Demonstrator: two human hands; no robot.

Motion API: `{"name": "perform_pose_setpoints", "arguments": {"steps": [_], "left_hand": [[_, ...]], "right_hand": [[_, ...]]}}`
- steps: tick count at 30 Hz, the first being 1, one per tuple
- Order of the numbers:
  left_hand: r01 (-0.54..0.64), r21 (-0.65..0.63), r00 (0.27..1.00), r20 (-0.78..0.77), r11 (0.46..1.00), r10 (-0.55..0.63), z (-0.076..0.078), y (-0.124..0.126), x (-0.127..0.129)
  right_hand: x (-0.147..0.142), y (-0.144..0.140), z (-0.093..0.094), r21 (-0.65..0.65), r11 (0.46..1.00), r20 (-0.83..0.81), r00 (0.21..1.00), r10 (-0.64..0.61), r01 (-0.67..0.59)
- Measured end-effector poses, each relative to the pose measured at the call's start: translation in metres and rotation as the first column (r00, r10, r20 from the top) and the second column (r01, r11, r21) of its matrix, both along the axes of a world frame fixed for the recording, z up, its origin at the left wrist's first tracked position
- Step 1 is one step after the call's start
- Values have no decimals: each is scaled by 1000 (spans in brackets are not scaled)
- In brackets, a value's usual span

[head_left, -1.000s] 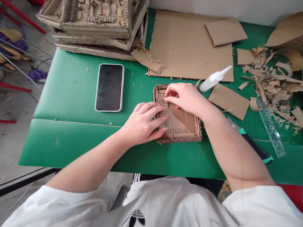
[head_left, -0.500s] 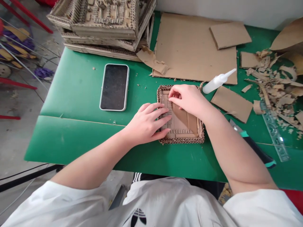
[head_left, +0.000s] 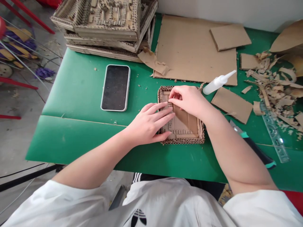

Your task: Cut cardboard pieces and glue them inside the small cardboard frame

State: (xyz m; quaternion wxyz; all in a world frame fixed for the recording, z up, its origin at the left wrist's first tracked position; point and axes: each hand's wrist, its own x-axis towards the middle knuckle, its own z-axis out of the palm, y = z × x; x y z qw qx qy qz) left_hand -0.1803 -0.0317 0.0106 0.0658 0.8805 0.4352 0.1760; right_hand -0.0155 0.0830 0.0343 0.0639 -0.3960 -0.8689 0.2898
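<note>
A small cardboard tray (head_left: 201,138) with a corrugated rim lies on the green table in front of me. Along its inner left and near sides run ridged strips of corrugated cardboard (head_left: 181,131). My left hand (head_left: 152,123) rests over the tray's left side, fingers stretched out and reaching onto the strip. At the strip's far end, my right hand (head_left: 186,97) is closed, thumb and forefinger pinched together. What sits between those fingertips is too small to make out. A white glue bottle (head_left: 215,85) with a thin nozzle lies just beyond my right wrist.
A phone (head_left: 115,88) lies left of the tray. Stacked cardboard models (head_left: 106,34) stand at the back left, beside a large cardboard sheet (head_left: 189,47). To the right are a utility knife (head_left: 257,148), a clear ruler (head_left: 274,132), a cardboard piece (head_left: 232,104) and paper scraps (head_left: 281,91).
My left hand's fingers have slid slightly to the right, farther over the strip. My right hand keeps its pinch at nearly the same spot. The whole view has shifted a little.
</note>
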Motion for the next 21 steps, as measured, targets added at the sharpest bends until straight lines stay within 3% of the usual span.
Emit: {"name": "perform_pose_setpoints", "arguments": {"steps": [21], "left_hand": [[-3, 1, 1000, 2, 1000, 3, -6, -1, -1]], "right_hand": [[-2, 1, -7, 76, 997, 16, 1000, 17, -18]]}}
